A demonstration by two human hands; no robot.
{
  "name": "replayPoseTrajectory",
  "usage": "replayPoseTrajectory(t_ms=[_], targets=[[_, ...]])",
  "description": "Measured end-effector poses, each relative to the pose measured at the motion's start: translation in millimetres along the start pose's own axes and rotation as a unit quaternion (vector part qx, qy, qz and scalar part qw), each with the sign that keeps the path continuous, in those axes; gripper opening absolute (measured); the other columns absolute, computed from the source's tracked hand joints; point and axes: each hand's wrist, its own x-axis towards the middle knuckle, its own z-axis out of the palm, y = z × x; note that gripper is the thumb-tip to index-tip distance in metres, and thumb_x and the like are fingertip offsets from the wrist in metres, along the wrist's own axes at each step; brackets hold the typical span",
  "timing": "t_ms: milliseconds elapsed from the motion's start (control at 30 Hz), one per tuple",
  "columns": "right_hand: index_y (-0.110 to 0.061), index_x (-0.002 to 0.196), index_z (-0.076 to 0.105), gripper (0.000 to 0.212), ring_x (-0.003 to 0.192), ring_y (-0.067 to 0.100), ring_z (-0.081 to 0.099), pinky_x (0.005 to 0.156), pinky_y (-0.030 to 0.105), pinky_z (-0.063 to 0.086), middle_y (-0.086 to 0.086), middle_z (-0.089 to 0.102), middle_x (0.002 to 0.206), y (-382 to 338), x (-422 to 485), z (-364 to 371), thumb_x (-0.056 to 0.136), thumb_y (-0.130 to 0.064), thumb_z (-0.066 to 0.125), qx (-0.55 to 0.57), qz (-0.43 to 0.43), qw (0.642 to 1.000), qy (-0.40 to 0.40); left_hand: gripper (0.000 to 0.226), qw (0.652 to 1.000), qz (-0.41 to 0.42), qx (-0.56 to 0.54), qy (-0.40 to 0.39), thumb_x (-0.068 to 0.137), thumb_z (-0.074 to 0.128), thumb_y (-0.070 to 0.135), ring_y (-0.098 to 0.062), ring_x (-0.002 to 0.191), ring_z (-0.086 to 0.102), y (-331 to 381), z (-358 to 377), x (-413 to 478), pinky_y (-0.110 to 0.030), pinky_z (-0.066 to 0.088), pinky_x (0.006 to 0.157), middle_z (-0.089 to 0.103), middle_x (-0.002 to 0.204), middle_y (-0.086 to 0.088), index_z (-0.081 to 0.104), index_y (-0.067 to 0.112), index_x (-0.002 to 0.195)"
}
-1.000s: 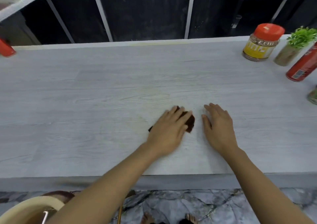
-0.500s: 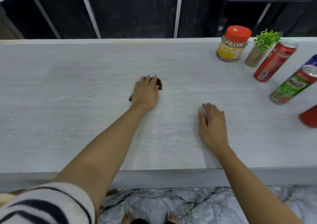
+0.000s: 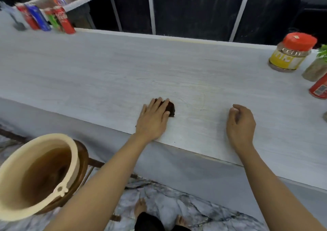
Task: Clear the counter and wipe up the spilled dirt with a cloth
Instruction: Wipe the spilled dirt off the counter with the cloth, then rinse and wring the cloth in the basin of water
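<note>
A small dark brown cloth (image 3: 170, 108) lies on the pale wood-grain counter (image 3: 106, 75), near its front edge. My left hand (image 3: 154, 119) presses flat on the cloth with straight fingers and covers most of it. My right hand (image 3: 240, 124) rests on the counter about a hand's width to the right, with its fingers loosely curled and nothing in it. A few tiny dark specks lie on the counter near the front edge by my left wrist.
A red-lidded jar (image 3: 292, 53), a small potted plant (image 3: 316, 66) and a red can (image 3: 320, 87) stand at the right. Several cans (image 3: 46, 17) stand at the far left. A cream bucket (image 3: 35, 174) of brown water sits on a stool below the counter's front.
My left hand has drawn the cloth back toward the front edge. My right hand's fingers have curled from flat. The view has swung left, bringing the bucket and left cans into sight.
</note>
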Motion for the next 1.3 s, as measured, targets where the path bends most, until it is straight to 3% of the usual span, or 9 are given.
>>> replayPoseTrajectory(t_ms=[133,267,333,433,600,833,1067,1233,1300], targets=[[-0.005,0.108,0.064,0.022,0.099,0.031,0.056,0.087,0.039,0.043,0.014,0.064,0.105,-30.2,-20.9,39.2,0.094,-0.018,0.052,-0.052,-0.067,0.994,-0.066,0.055,0.973,-0.114,-0.196,0.052,0.100,0.032,0.050,-0.023,0.148,0.007,-17.1,-30.4,8.4,-0.041,0.003,0.118,0.019,0.159,-0.006,0.034,0.024,0.148],[-0.007,0.093,0.070,0.028,0.090,0.030,0.057,0.080,0.038,0.048,0.012,0.065,0.092,-76.5,-43.2,91.9,0.092,-0.030,0.053,-0.098,-0.094,0.970,-0.201,0.051,0.969,-0.219,-0.095,0.062,0.086,0.057,0.055,-0.034,0.117,0.047,-28.8,-40.4,2.1,-0.039,0.042,0.091,0.060,0.115,-0.012,0.065,0.012,0.112],[-0.007,0.082,0.068,0.031,0.085,0.033,0.059,0.073,0.037,0.050,0.017,0.063,0.087,-93.4,-48.0,115.1,0.093,-0.030,0.051,-0.077,-0.079,0.964,-0.244,0.043,0.962,-0.231,-0.134,0.052,0.078,0.066,0.052,-0.030,0.087,0.059,-30.2,-41.5,2.9,-0.032,0.042,0.062,0.059,0.075,-0.006,0.060,0.010,0.071],[-0.002,0.091,0.067,0.029,0.090,0.034,0.061,0.072,0.034,0.048,0.021,0.063,0.099,-111.2,-48.3,139.2,0.094,-0.025,0.050,-0.035,-0.030,0.965,-0.258,0.050,0.941,-0.249,-0.226,0.040,0.078,0.074,0.034,-0.018,0.052,0.043,-26.7,-49.6,4.3,-0.026,0.026,0.044,0.039,0.051,0.000,0.038,0.013,0.052],[-0.004,0.124,0.058,0.034,0.110,0.026,0.057,0.093,0.034,0.047,0.013,0.061,0.122,-140.3,-53.8,156.0,0.096,-0.022,0.050,0.054,0.039,0.962,-0.266,0.030,0.880,-0.252,-0.397,0.058,0.076,0.078,0.027,-0.021,0.078,0.056,-50.1,-56.3,-1.0,-0.027,0.041,0.067,0.056,0.083,-0.009,0.055,0.011,0.083],[-0.013,0.111,0.059,0.026,0.088,0.009,0.063,0.067,0.017,0.046,0.000,0.067,0.097,-215.2,-92.2,201.1,0.090,-0.028,0.063,0.231,0.101,0.908,-0.336,0.041,0.707,-0.301,-0.625,0.135,0.076,0.080,0.021,-0.022,0.097,0.067,-139.8,-98.2,-45.6,-0.028,0.054,0.073,0.068,0.107,-0.010,0.060,0.009,0.109],[-0.016,0.104,0.060,0.020,0.087,0.017,0.065,0.068,0.023,0.048,0.006,0.068,0.094,-273.4,-190.7,292.3,0.087,-0.023,0.067,0.213,0.042,0.842,-0.493,0.040,0.606,-0.392,-0.643,0.255,0.077,0.079,0.018,-0.026,0.097,0.068,-259.4,-110.7,-150.2,-0.036,0.057,0.075,0.069,0.106,-0.013,0.060,0.011,0.111],[-0.021,0.098,0.057,0.016,0.088,0.018,0.063,0.078,0.029,0.051,0.005,0.065,0.093,-269.0,-268.3,358.4,0.086,-0.023,0.068,0.105,-0.016,0.801,-0.589,0.040,0.594,-0.506,-0.546,0.306,0.071,0.083,0.021,-0.021,0.096,0.063,-313.7,-77.3,-219.5,-0.037,0.053,0.085,0.064,0.103,-0.008,0.058,0.014,0.101],[-0.021,0.098,0.056,0.015,0.089,0.016,0.061,0.082,0.031,0.051,0.001,0.064,0.093,-260.8,-284.8,377.0,0.087,-0.024,0.066,0.044,-0.039,0.791,-0.609,0.036,0.616,-0.556,-0.481,0.282,0.074,0.081,0.019,-0.017,0.096,0.060,-322.8,-60.2,-231.4,-0.036,0.050,0.088,0.062,0.103,-0.003,0.056,0.016,0.100]])
